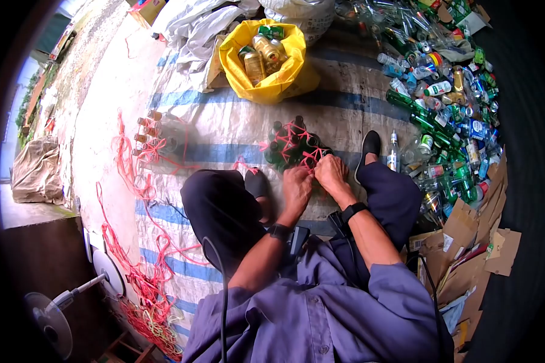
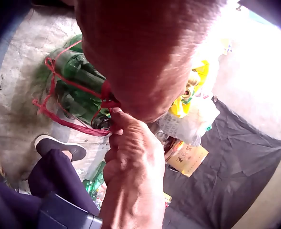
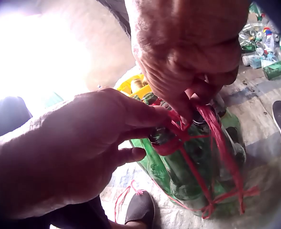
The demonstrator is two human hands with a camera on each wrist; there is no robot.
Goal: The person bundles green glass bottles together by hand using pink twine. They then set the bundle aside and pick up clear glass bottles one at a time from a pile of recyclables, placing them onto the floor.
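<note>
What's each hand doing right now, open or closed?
Left hand: closed, pinching the red string on the green bottles.
Right hand: closed, fingers curled round the same red string.

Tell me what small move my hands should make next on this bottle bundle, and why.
Probably draw the hands apart to tighten the tie. The left hand and right hand both pinch the red string just above the necks of the green bottles, and the string already wraps round the bundle, so the top seems the last loose part.
</note>
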